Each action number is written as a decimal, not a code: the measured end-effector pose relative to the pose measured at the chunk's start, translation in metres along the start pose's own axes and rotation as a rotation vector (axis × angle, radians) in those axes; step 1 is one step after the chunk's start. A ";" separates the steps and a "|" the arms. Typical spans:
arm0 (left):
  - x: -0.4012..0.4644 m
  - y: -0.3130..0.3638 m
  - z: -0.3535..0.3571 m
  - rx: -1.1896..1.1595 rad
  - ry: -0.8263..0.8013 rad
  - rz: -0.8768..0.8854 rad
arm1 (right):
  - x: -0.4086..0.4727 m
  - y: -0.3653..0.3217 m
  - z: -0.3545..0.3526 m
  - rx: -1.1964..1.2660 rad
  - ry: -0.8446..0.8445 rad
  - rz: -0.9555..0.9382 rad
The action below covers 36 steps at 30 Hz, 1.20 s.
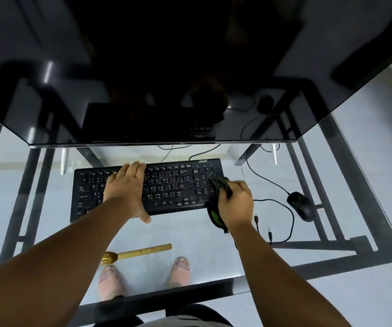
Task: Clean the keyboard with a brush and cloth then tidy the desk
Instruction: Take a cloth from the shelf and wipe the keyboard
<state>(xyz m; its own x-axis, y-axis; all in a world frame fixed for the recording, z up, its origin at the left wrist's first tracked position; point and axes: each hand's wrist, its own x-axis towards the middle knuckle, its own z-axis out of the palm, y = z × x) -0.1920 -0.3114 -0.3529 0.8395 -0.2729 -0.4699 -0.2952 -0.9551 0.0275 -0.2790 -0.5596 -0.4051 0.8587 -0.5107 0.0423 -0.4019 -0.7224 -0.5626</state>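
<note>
A black keyboard [166,187] lies on the glass desk [346,208] below the monitor. My left hand [125,187] rests flat across its left half, fingers straight and thumb over the front edge. My right hand [236,201] grips a dark cloth [222,185] with a green patch, pressed against the number pad at the keyboard's right end; the cloth's tail hangs below the hand. A wooden-handled brush [140,252] with golden bristles lies on the glass near the front edge, between my arms.
A large dark monitor [166,79] fills the top of the view. A black mouse [301,206] sits right of the keyboard, its cable looping on the glass with loose plug ends [263,226]. The desk's metal frame and my feet show through the glass.
</note>
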 end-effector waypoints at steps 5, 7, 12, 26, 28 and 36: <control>0.000 0.000 -0.001 -0.010 -0.001 -0.010 | 0.056 -0.024 0.011 -0.045 -0.047 0.012; -0.001 0.000 -0.001 -0.010 0.002 -0.009 | 0.060 -0.024 0.012 -0.055 -0.061 0.000; -0.002 -0.001 -0.001 -0.022 -0.002 -0.014 | 0.021 -0.006 0.002 -0.067 -0.045 -0.064; -0.003 -0.002 -0.003 -0.041 0.010 -0.008 | -0.002 -0.009 0.004 -0.094 -0.119 -0.329; -0.003 -0.002 -0.003 -0.043 0.008 -0.008 | -0.006 -0.007 0.003 -0.070 -0.058 -0.249; -0.003 -0.003 -0.003 -0.051 0.004 -0.009 | -0.007 -0.023 0.015 -0.062 -0.104 -0.309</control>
<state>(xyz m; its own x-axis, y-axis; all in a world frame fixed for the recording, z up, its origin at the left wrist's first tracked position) -0.1920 -0.3084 -0.3492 0.8438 -0.2651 -0.4666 -0.2643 -0.9620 0.0687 -0.2715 -0.5324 -0.4051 0.9697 -0.2148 0.1166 -0.1331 -0.8642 -0.4853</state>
